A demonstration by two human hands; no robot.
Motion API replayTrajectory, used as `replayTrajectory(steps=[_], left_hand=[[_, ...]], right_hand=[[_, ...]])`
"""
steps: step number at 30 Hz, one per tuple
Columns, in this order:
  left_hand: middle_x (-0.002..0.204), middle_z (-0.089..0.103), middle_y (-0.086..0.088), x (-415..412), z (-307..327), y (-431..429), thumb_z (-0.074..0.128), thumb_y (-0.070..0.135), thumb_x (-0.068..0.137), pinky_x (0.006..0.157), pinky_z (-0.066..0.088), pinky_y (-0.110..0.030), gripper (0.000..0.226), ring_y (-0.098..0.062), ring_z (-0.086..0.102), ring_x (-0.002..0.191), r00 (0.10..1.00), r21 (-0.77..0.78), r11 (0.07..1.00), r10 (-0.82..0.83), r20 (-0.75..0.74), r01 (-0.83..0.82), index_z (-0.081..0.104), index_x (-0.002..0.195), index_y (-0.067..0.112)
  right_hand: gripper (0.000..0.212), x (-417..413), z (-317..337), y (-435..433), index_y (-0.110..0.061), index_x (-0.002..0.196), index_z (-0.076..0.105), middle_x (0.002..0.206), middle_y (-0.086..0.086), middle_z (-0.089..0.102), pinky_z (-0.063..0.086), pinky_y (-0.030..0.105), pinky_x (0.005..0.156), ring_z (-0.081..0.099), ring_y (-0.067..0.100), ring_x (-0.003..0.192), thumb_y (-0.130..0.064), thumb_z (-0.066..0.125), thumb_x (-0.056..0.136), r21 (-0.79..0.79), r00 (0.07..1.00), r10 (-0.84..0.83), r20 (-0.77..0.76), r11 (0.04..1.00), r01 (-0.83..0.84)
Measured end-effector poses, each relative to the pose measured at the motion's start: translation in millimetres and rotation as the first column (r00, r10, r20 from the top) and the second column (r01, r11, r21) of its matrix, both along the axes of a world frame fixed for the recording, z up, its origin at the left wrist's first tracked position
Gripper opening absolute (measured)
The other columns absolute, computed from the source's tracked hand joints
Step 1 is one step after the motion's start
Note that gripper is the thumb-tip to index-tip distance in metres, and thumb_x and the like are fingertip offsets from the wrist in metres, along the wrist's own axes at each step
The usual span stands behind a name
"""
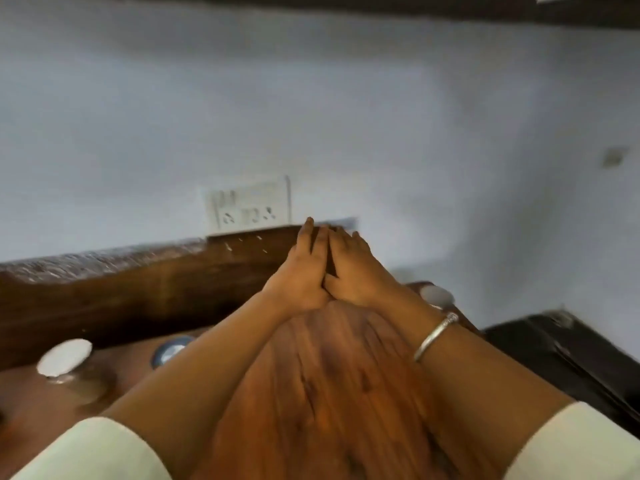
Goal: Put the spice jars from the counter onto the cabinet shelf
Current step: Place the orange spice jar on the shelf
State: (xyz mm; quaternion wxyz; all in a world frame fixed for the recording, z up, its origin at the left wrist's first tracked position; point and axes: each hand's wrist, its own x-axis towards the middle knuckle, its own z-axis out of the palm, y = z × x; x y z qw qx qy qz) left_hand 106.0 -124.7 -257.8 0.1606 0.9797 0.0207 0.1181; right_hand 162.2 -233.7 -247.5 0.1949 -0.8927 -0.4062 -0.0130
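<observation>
The picture is blurred by motion. My left hand [300, 271] and my right hand [349, 268] lie side by side, thumbs touching, fingers stretched out flat toward the wall, above the wooden counter [332, 375]. Neither hand holds anything. A jar with a white lid [64, 356] stands at the left on the counter. Beside it, a jar with a blue-grey lid [171, 349] shows partly behind my left forearm. Another white-lidded jar [437, 296] peeks out behind my right wrist, which wears a metal bangle. The cabinet shelf is out of sight.
A raised wooden ledge [138, 282] runs along the back of the counter under a pale wall with a socket plate [247, 206]. A dark surface [571, 355] lies lower at the right. A dark edge [415, 5] crosses the top.
</observation>
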Motion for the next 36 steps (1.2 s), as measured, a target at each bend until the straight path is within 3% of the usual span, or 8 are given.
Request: replayTrajectory(steps=[4,9,12,17,21,29,32,36], left_hand=[[0.156,-0.006,-0.018,52,-54,-65,0.065,0.021,0.077,0.117,0.022,-0.045,0.101,-0.036,0.001,0.145,0.989,-0.063,0.997,-0.047,-0.138,0.038,-0.003,0.148,0.001],[0.156,-0.006,-0.016,100,-102,-127,0.067,0.017,0.081,0.114,0.025,-0.036,0.099,-0.033,0.000,0.146,0.957,-0.166,0.985,-0.091,-0.277,0.046,-0.004,0.148,0.004],[0.157,-0.007,-0.012,125,-128,-147,0.069,0.024,0.081,0.115,0.024,-0.037,0.102,-0.032,0.000,0.146,0.947,-0.186,0.982,-0.077,-0.311,0.018,-0.006,0.149,0.009],[0.159,-0.004,-0.009,164,-167,-166,0.065,0.037,0.083,0.114,0.021,-0.044,0.099,-0.032,0.006,0.146,0.922,-0.169,0.985,-0.031,-0.387,-0.037,-0.005,0.150,0.017],[0.159,0.001,-0.009,188,-191,-172,0.068,0.038,0.080,0.114,0.019,-0.046,0.103,-0.030,0.009,0.146,0.912,-0.209,0.973,0.002,-0.410,-0.096,-0.004,0.150,0.017],[0.159,0.006,-0.010,217,-221,-176,0.073,0.030,0.080,0.113,0.025,-0.041,0.114,-0.030,0.018,0.144,0.899,-0.393,0.891,0.038,-0.436,-0.228,-0.016,0.148,0.013],[0.155,0.021,-0.010,220,-229,-180,0.069,0.023,0.084,0.108,0.032,-0.035,0.108,-0.028,0.032,0.138,0.903,-0.477,0.847,0.007,-0.431,-0.234,-0.017,0.148,0.011],[0.155,0.024,-0.006,214,-237,-177,0.074,0.026,0.078,0.111,0.027,-0.034,0.111,-0.026,0.029,0.140,0.934,-0.496,0.844,0.015,-0.357,-0.203,-0.011,0.149,0.013]], right_hand=[[0.072,52,-61,-64,-0.007,0.150,0.014,0.155,0.019,0.021,0.007,0.043,0.121,0.015,0.031,0.145,-0.032,0.046,0.091,-0.128,0.996,-0.076,-0.040,0.989,0.071],[0.069,108,-118,-125,-0.009,0.149,0.017,0.150,0.015,0.030,0.015,0.049,0.117,0.024,0.034,0.141,-0.038,0.043,0.093,-0.241,0.997,-0.075,-0.011,0.968,0.070],[0.074,128,-142,-152,-0.010,0.148,0.018,0.153,0.016,0.027,0.016,0.049,0.118,0.019,0.033,0.143,-0.041,0.052,0.090,-0.215,0.981,-0.156,-0.115,0.968,0.128],[0.076,162,-180,-182,-0.018,0.146,0.019,0.155,0.015,0.019,0.033,0.050,0.111,0.018,0.039,0.142,-0.042,0.061,0.086,-0.215,0.945,-0.279,-0.168,0.946,0.241],[0.088,190,-207,-195,-0.020,0.149,0.008,0.157,0.019,0.009,0.028,0.052,0.111,0.015,0.042,0.142,-0.042,0.064,0.085,-0.232,0.918,-0.356,-0.173,0.921,0.313],[0.105,215,-234,-181,-0.014,0.150,-0.010,0.153,0.016,0.027,0.039,0.048,0.107,0.039,0.038,0.134,-0.029,0.069,0.084,-0.101,0.874,-0.372,-0.311,0.928,0.359],[0.099,212,-237,-178,-0.010,0.151,-0.005,0.149,0.015,0.034,0.041,0.044,0.104,0.045,0.035,0.130,-0.027,0.067,0.086,-0.041,0.868,-0.407,-0.285,0.910,0.414],[0.092,203,-239,-180,-0.009,0.150,0.013,0.147,0.014,0.036,0.039,0.042,0.107,0.040,0.033,0.133,-0.034,0.070,0.082,0.047,0.857,-0.427,-0.287,0.888,0.458]])
